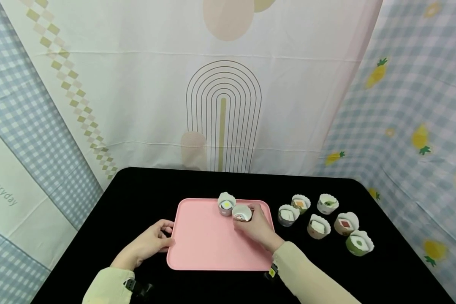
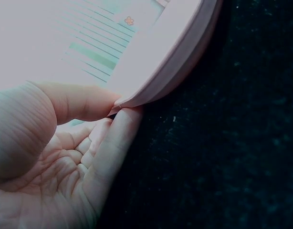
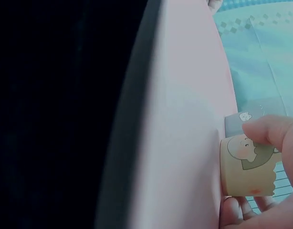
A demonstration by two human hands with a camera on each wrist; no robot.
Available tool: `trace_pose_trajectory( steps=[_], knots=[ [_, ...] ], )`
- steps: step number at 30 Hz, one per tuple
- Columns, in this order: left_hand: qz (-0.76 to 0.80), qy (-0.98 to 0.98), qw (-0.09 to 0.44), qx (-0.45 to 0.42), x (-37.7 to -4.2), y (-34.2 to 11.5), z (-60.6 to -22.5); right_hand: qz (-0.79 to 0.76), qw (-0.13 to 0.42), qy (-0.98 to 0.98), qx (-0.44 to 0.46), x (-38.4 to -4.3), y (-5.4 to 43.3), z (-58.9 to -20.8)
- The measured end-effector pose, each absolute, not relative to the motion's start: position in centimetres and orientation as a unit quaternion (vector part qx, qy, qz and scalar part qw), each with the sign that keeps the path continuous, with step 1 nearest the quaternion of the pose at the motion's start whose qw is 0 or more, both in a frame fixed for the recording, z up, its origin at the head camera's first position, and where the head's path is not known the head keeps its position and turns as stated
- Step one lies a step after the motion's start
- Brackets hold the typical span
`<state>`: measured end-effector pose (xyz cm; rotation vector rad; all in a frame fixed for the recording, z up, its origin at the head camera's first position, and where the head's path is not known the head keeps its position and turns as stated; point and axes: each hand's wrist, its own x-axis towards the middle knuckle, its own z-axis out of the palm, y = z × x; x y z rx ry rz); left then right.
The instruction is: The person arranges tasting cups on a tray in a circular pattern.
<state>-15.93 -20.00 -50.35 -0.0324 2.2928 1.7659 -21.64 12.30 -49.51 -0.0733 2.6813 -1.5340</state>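
A pink tray [image 1: 205, 249] lies on the black table. My left hand [image 1: 149, 245] pinches its left edge between thumb and forefinger, and the left wrist view shows the tray rim [image 2: 172, 71] between them. Toward the tray's back right, my right hand [image 1: 260, 227] holds a scalloped paper baking cup [image 1: 242, 213], thumb on one side and fingers on the other. In the right wrist view this cup [image 3: 246, 176] is beige with a cartoon face, and its base meets the tray or nearly so. Just left of it, a grey baking cup [image 1: 226, 204] with a yellow-centred white piece stands on the tray.
Right of the tray stand several more paper cups with small pieces inside: one with orange [image 1: 300, 204], a white one [image 1: 318, 227], one with red [image 1: 346, 223] and a green cup [image 1: 359, 243]. A patterned curtain [image 1: 152, 105] hangs behind the table [image 1: 148, 190].
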Motion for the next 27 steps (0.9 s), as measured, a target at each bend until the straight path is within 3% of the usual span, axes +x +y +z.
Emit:
trace_pose_trajectory(
  steps=[19,27],
  knots=[
    [0.607,0.784,0.132,0.002,-15.7,-20.2,-50.8,-0.489,0.034,0.870,-0.053,-21.1,13.0,-50.2],
    [0.606,0.786,0.124,0.007,-15.9,-20.2,-50.6,-0.477,0.023,0.877,-0.055,-20.0,15.4,-47.8]
  ],
)
